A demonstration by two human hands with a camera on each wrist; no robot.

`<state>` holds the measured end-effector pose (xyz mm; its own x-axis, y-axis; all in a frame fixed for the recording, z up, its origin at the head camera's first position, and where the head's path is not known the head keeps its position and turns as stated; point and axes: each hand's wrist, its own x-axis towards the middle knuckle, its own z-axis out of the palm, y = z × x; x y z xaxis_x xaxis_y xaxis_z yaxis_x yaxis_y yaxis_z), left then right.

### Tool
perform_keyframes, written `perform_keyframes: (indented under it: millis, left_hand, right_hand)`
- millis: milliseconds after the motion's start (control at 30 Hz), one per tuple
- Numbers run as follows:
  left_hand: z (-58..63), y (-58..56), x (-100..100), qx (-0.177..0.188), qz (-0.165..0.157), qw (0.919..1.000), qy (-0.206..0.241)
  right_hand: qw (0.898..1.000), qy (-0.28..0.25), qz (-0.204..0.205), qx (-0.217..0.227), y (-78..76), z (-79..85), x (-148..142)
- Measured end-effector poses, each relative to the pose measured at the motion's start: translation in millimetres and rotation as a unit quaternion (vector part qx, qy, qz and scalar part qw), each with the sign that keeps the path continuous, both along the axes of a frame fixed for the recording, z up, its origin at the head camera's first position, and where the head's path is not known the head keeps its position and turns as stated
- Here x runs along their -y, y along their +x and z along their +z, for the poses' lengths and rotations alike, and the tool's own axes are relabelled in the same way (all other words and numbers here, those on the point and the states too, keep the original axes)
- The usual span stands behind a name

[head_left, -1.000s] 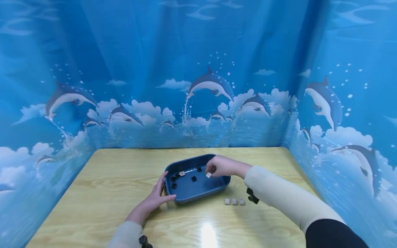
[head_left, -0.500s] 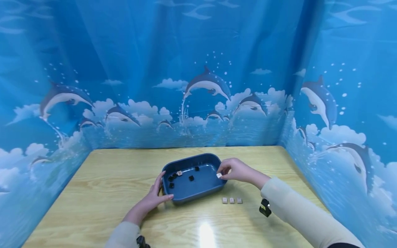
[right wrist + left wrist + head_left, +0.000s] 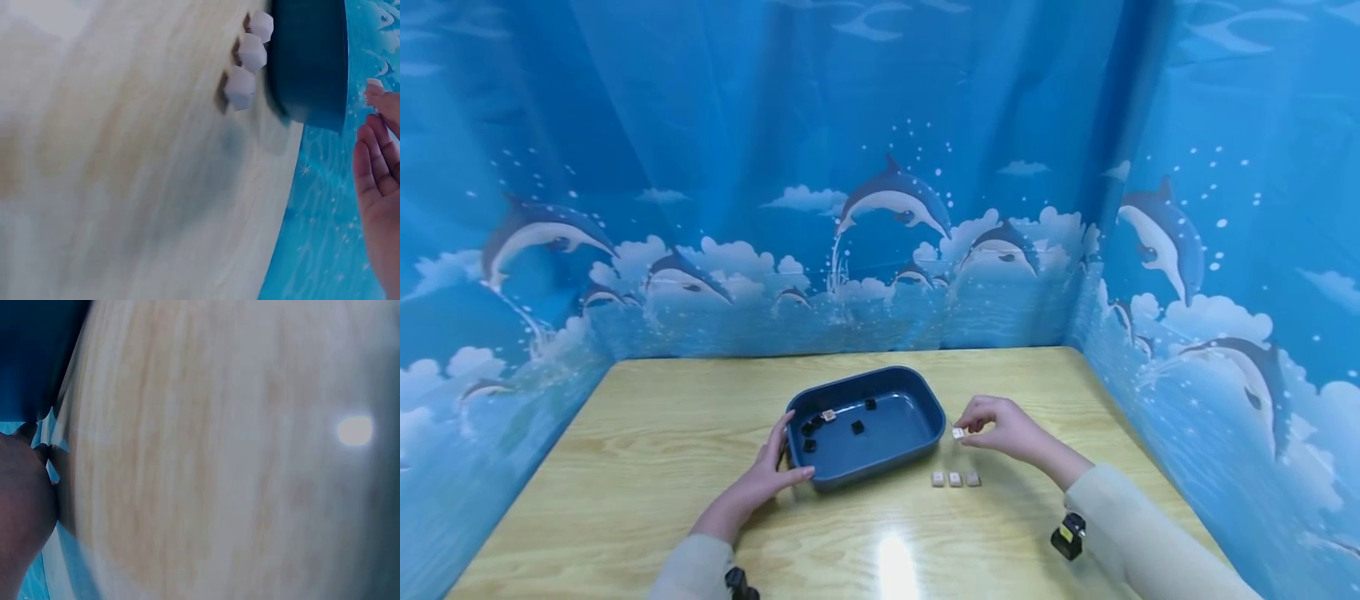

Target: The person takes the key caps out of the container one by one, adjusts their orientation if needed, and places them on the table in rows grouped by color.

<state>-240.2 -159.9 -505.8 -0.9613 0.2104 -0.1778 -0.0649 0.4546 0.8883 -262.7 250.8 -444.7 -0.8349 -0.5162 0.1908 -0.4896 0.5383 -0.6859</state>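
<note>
My right hand pinches a small white keycap between thumb and fingertips, just right of the blue tray. In the right wrist view that keycap shows at the thumb tip. Three pale keycaps stand in a short row on the table, in front of the tray's right end. My left hand rests against the tray's left end, its thumb at the front side and its fingers spread along the left wall. Inside the tray lie several black keycaps and one white keycap.
The wooden table reaches back to a blue dolphin-print curtain that stands behind it and along both sides. A bright light reflection lies on the table's near part. Black wrist cameras sit at both sleeves.
My right hand has carried the white keycap from inside the tray, out over its right rim, to beside it. The left hand stays at the tray; the head view has shifted slightly.
</note>
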Motion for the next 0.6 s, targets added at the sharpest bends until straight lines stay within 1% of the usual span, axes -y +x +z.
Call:
perform_keyframes:
  millis: [200,267,367,500,600]
  left_hand:
    - [2.9,1.6,1.5,-0.005,-0.004,1.0,0.007]
    - [3.4,2.0,1.7,-0.003,-0.004,0.9999,0.009]
    - [1.7,1.0,1.5,-0.002,-0.004,1.0,0.007]
    - [-0.2,-0.7,0.0,0.011,0.002,0.9999,0.01]
    - [-0.6,-1.7,-1.1,0.013,0.005,0.9999,0.009]
  right_hand:
    - [0.999,-0.034,-0.017,0.013,11.6,-15.1,-18.3]
    - [0.999,-0.039,-0.021,0.011,15.9,-20.1,-23.7]
    - [0.999,-0.035,-0.039,0.015,22.1,-28.3,-29.9]
    - [0.997,-0.024,-0.068,0.038,29.4,-37.6,-34.2]
    - [0.995,-0.016,-0.089,0.05,33.6,-42.4,-35.1]
